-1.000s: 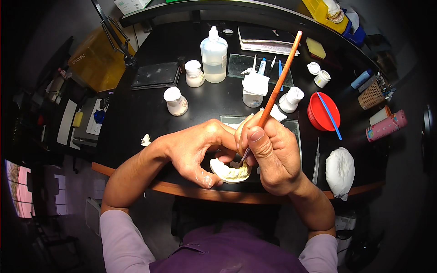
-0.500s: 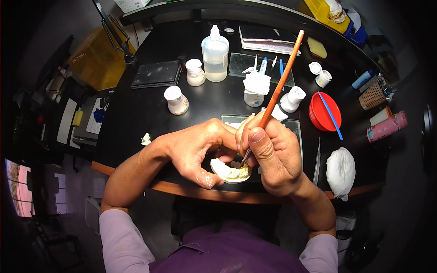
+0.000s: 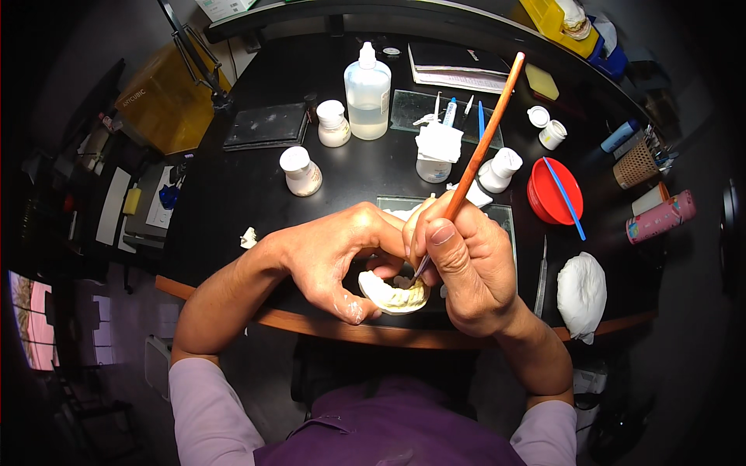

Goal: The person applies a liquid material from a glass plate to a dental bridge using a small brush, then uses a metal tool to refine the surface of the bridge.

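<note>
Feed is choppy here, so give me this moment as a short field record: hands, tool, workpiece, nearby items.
left hand: cradles a pale dental cast at the desk edge
right hand: grips an orange-handled brush, tip at the cast
surface: black desk
behind hands: glass slab, small white-capped jars, clear squeeze bottle
right side: red bowl, white lump

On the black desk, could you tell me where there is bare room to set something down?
The desk is bare left of the left hand, between the small white scrap and the dark slab. It is crowded behind the right hand: jars, the clear bottle, the glass plate and the red bowl.
</note>
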`<state>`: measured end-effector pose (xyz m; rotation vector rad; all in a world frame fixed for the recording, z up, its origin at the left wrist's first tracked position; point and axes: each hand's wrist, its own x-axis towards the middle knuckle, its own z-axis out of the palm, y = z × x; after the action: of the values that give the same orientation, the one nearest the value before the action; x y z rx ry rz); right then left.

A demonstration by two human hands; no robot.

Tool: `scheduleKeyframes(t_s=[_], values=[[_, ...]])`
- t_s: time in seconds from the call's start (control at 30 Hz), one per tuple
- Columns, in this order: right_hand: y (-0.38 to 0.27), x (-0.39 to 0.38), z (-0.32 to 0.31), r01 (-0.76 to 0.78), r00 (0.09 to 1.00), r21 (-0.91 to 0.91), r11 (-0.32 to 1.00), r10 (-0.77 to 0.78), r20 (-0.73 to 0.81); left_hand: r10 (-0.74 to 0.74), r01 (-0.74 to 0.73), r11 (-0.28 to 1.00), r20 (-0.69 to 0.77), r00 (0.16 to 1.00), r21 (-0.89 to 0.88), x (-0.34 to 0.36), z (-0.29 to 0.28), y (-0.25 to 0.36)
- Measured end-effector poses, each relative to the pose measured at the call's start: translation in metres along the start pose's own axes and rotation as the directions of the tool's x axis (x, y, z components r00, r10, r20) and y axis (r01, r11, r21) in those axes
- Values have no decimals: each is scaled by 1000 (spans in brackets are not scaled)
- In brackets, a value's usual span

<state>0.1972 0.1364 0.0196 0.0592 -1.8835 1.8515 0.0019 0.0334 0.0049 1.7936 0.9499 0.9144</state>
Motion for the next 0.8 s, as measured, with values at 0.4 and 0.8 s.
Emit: scheduleKeyframes(t_s=[0.4, 0.8], values=[[-1, 1, 2, 3, 1000, -19, 1000, -3, -10, 84, -85, 996, -45, 995, -22, 0, 2, -2], [0, 0, 1, -5, 1000, 1, 1000, 5, 6, 87, -87, 996, -47, 995, 6, 0, 3, -6]])
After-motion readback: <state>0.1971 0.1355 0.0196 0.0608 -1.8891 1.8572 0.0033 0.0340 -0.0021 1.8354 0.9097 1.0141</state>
